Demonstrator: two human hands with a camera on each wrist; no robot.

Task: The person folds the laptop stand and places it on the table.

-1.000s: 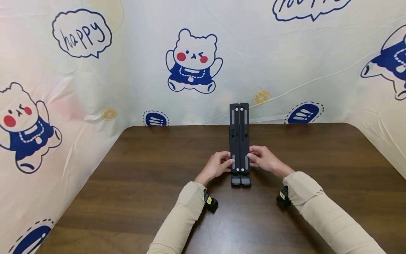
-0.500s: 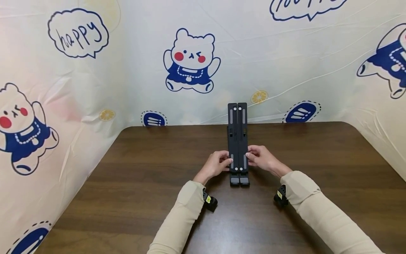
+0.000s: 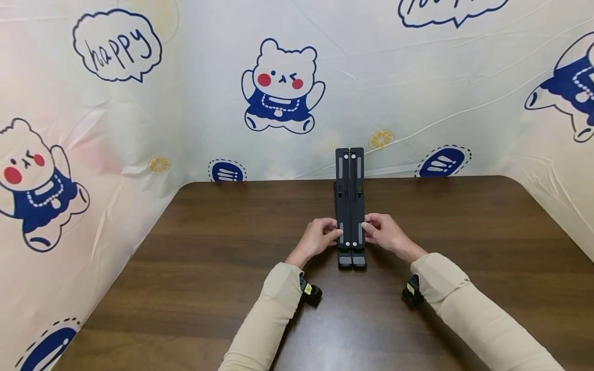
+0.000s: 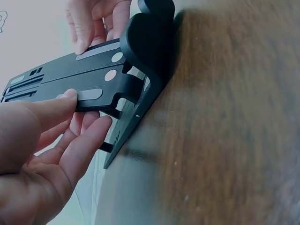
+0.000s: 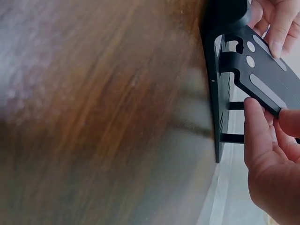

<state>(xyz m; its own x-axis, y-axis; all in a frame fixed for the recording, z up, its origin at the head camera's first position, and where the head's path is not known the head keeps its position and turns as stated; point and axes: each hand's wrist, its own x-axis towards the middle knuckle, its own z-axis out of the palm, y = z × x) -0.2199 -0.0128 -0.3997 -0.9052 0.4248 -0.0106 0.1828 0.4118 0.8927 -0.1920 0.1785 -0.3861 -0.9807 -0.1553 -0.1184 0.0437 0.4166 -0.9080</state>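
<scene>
A black folding laptop stand [image 3: 342, 211], its two narrow halves side by side, stands on the wooden table with its upper plate raised at a slant. My left hand [image 3: 317, 238] pinches the plate's left edge near the lower end, thumb on top beside a grey strip [image 4: 90, 94] and fingers beneath. On the opposite edge my right hand [image 3: 388, 234] grips in the same way, thumb above and fingers below. Hooked lips [image 3: 345, 262] curl up at the near end. In the right wrist view, thin struts [image 5: 232, 138] join the base to the plate; the fingers partly hide the underside.
The brown wooden table [image 3: 223, 293] spreads around the stand on all sides. Behind it hangs a pale cloth backdrop [image 3: 204, 103] with printed bears, which also runs along the left and right sides. Black wrist cameras [image 3: 312, 293] sit on both sleeves.
The head view shifts slightly. Both hands keep their hold on the laptop stand's edges, and its plate stays raised at about the same slant.
</scene>
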